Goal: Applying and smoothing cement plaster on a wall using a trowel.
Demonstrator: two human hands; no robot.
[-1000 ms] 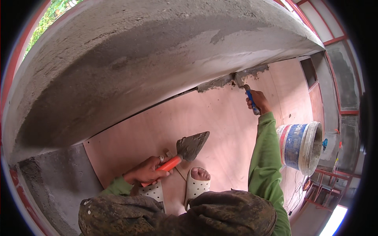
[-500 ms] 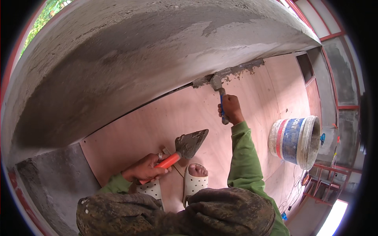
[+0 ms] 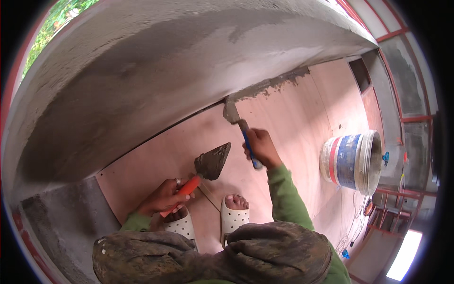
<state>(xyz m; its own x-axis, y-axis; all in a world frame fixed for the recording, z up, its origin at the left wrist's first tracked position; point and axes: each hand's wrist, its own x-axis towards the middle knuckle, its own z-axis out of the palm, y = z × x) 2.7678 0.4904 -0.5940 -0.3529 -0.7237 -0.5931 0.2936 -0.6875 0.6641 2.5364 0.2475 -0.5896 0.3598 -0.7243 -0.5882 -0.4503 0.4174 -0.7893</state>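
Rough grey wall [image 3: 142,94]; hands [image 3: 261,147] grip mortar-crusted pointed trowels [image 3: 213,162].

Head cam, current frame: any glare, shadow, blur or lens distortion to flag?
Head view: glare, the bright panel at lower right is blown out to white; shadow, a broad dark area on the left part of the grey wall; distortion, fisheye bows the wall's edges and leaves black corners; blur, the right hand looks slightly soft.
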